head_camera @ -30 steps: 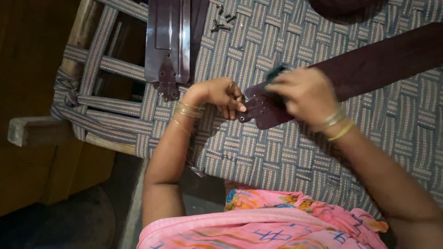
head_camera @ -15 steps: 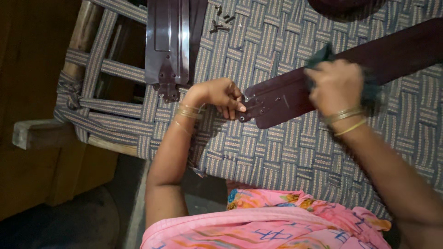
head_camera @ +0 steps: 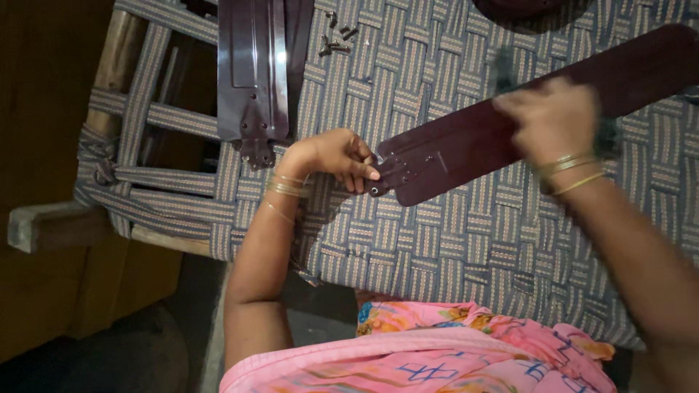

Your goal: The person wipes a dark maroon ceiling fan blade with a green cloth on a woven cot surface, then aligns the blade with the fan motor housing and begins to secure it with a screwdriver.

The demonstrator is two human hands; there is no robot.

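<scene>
The dark maroon fan blade (head_camera: 466, 142) is lying flat on the woven cot (head_camera: 437, 240), its long axis running from the bracket end at lower left up toward the upper right. The left hand (head_camera: 331, 154) is pinching that bracket end, fingers closed on it. The right hand (head_camera: 553, 120) is pressing a dark cloth (head_camera: 604, 135), blurred, onto the blade's middle, the grip closed around it; a second blade (head_camera: 255, 69) and loose screws (head_camera: 335, 40) are lying well apart, upper left.

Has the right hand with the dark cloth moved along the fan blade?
Yes. The right hand slid outward along the fan blade, away from its screw-hole end held by the left hand.
</scene>
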